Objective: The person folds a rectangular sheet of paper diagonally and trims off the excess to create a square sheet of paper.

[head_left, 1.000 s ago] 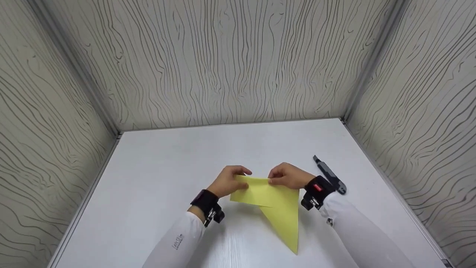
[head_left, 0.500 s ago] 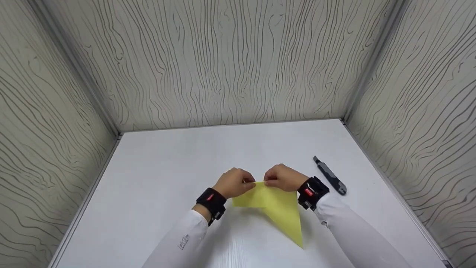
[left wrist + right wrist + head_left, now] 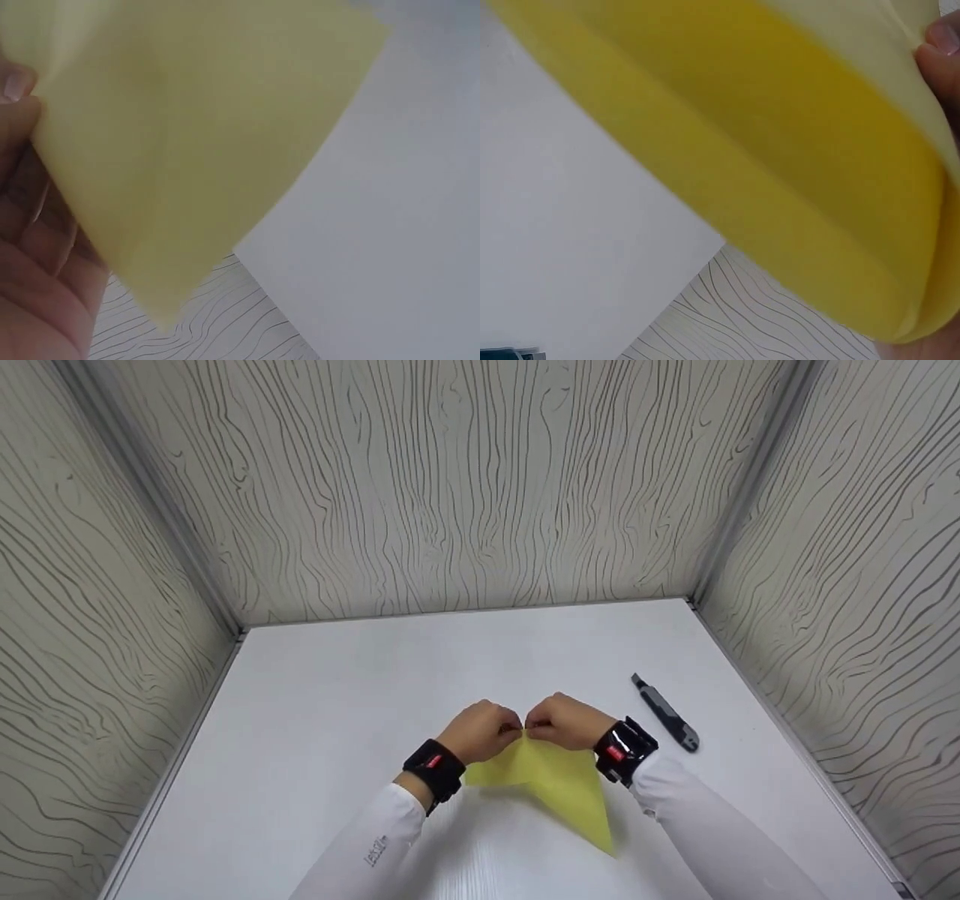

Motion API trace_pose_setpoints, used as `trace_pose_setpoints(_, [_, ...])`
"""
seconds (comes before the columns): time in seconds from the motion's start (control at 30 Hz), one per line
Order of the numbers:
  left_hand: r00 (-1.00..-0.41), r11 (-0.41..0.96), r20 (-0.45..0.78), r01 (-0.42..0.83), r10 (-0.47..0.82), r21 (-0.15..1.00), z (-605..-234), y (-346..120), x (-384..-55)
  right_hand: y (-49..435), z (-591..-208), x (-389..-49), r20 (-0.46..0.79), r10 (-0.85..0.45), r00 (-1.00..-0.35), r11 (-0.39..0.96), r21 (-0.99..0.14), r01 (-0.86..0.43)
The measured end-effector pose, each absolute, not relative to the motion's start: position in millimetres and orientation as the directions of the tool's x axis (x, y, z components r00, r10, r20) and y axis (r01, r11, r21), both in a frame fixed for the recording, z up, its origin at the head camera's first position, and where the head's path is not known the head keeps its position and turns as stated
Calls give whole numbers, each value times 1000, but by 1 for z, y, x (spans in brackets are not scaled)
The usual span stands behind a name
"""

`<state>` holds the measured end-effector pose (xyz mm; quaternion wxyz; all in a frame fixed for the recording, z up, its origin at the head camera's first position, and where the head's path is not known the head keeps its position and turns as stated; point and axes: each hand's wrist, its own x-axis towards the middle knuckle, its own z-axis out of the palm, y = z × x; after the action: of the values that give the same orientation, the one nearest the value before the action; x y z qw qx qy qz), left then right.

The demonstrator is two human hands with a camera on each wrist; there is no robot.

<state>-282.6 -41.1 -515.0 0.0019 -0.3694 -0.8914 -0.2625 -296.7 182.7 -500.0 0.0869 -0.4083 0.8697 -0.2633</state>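
A folded sheet of yellow paper (image 3: 559,787) hangs from both hands above the white table, one pointed corner trailing toward the front right. My left hand (image 3: 480,731) pinches its top edge between thumb and fingers. Right beside it, my right hand (image 3: 571,722) pinches the same edge, the two sets of fingertips almost meeting. In the left wrist view the paper (image 3: 187,135) spreads flat away from the thumb. Seen from the right wrist, the paper (image 3: 780,150) curves round in a loose fold with a layer behind it.
A grey and black utility knife (image 3: 666,714) lies on the white table (image 3: 337,697) to the right of the right hand, its tip pointing away. Wood-grain patterned panels (image 3: 465,487) enclose the table at the back and both sides.
Both hands have drawn together along the paper's top edge until their fingertips nearly meet. The left hand's fingers have closed to a pinch, and the paper's lower corner has swung slightly right and up.
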Motion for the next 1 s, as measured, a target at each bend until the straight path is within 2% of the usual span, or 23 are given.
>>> trace_pose_setpoints(0.2, [-718,572,216,670,662,472,-517,-44,-283,189,-504,-297,49,-768,-639,525,-523,-671])
trace_pose_setpoints(0.67, [-752,593,177,622,635,512,-516,-58,-290,203,-499,-297,77,-751,-656,535,-512,-672])
trace_pose_setpoints(1.0, [-707,564,78,620,703,546,-509,-66,-294,204,-498,-297,57,-750,-658,536,-531,-656])
